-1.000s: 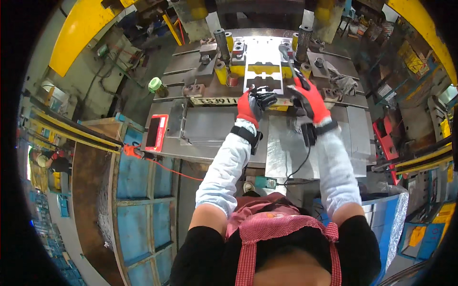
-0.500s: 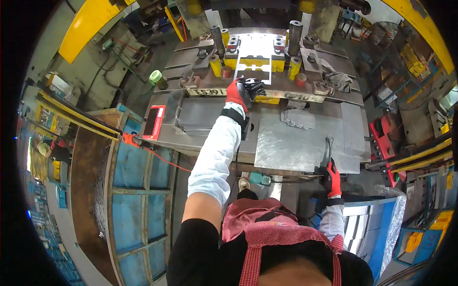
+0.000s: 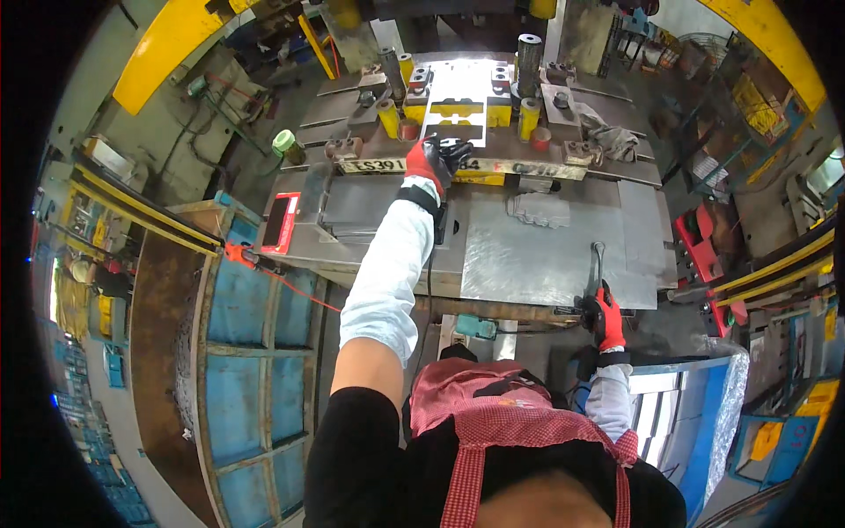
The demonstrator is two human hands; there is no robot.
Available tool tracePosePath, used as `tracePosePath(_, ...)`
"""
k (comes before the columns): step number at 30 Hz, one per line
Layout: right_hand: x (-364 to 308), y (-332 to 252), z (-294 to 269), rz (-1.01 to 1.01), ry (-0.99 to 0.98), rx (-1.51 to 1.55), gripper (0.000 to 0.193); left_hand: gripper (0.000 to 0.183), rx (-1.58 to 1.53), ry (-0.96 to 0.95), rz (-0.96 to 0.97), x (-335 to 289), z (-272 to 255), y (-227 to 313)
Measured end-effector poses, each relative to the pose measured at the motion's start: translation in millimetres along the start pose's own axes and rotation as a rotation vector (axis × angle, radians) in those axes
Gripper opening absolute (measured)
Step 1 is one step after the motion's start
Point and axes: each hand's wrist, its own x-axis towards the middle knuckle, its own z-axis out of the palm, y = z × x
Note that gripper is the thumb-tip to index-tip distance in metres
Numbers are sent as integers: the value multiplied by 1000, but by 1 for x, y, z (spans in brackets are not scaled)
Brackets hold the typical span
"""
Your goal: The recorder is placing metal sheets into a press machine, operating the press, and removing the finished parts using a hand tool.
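Observation:
My left hand (image 3: 437,162), in a red and black glove, reaches forward to the near end of a bright metal strip (image 3: 455,128) with cut-out openings. Its fingers are bent at the strip's edge and appear to grip it; the contact is partly hidden by the glove. The strip lies between the yellow blocks of a press die. My right hand (image 3: 604,319), gloved alike, is closed round the lower end of a slim metal tool with a rounded end (image 3: 598,256). That tool points away from me, over a flat metal sheet (image 3: 519,264) near the bench's front edge.
Dark posts (image 3: 528,70) and yellow cylinders (image 3: 529,121) stand beside the die. Left of the sheet lies a stack of grey plates (image 3: 363,207). Cut metal pieces (image 3: 539,209) rest on the sheet. A blue-panelled bin (image 3: 238,387) stands at left; a grey rag (image 3: 614,141) lies at right.
The view has shifted slightly. The metal strip has slid a little away from me into the die, with my left hand at its end. My right hand still holds the tool.

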Motion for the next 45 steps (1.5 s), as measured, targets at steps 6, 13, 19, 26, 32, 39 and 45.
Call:
tracePosePath(6, 2, 5, 2, -10, 55, 20, 18, 39, -19, -92, -16, 0, -3, -1)
tracePosePath(13, -11, -16, 9, 66, -50, -58, 23, 38, 17, 16, -37, 7, -7, -2)
tracePosePath(19, -5, -9, 13, 29, -45, 34, 46, 49, -13, 8, -27, 24, -26, 1)
tracePosePath(26, -5, -4, 5, 62, -107, 184, 46, 44, -26, -25, -94, 16, -12, 1)
tracePosePath(32, -18, -11, 9, 69, -58, 70, 27, 34, 46, 23, 57, 10, 2, -12)
tracePosePath(39, 3, 7, 5, -96, 63, -122, 36, 36, 7, -64, 5, 31, -27, -9)
tracePosePath(45, -1, -138, 140, -300, -334, -150, 58, 45, -36, -108, -84, 27, -28, -2)
